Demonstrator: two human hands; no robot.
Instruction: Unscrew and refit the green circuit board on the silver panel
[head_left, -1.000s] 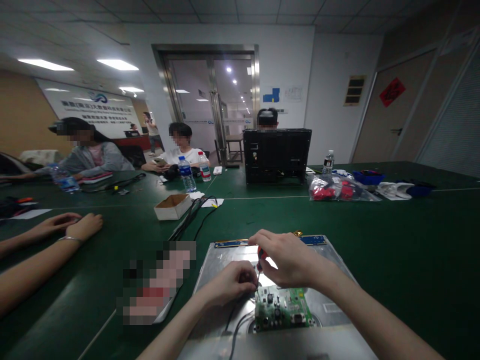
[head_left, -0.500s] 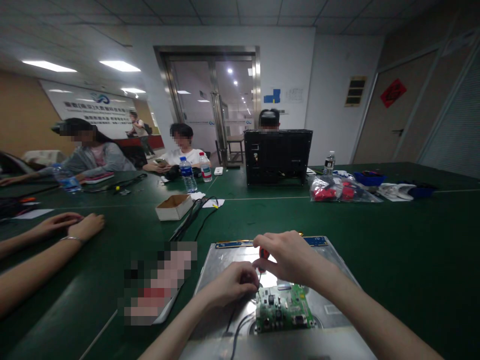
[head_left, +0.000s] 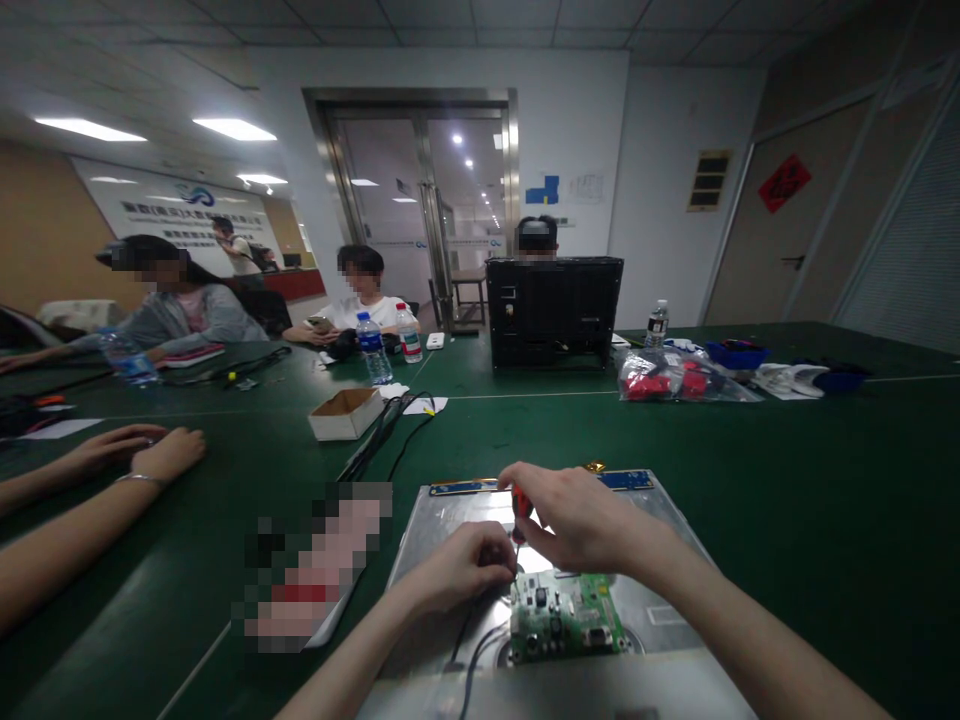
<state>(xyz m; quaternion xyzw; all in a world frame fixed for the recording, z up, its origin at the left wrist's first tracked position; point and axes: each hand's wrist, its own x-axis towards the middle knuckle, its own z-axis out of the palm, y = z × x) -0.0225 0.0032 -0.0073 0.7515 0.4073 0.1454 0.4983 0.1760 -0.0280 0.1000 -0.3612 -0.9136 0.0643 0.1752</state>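
Note:
A silver metal panel lies flat on the green table in front of me, with a green circuit board mounted near its middle. My right hand grips a red-handled screwdriver, its tip pointing down at the board's upper left corner. My left hand is closed around the shaft near the tip, right at the board's edge. Black cables run from the board toward me.
A small open cardboard box and black cables lie ahead on the left. Another person's hands rest on the table at left. Water bottles, a black monitor back and a plastic bag of red parts stand farther off. Other people sit opposite.
My hands stay at the board's corner; the right hand shifts slightly around the screwdriver handle. A person in the background walks left.

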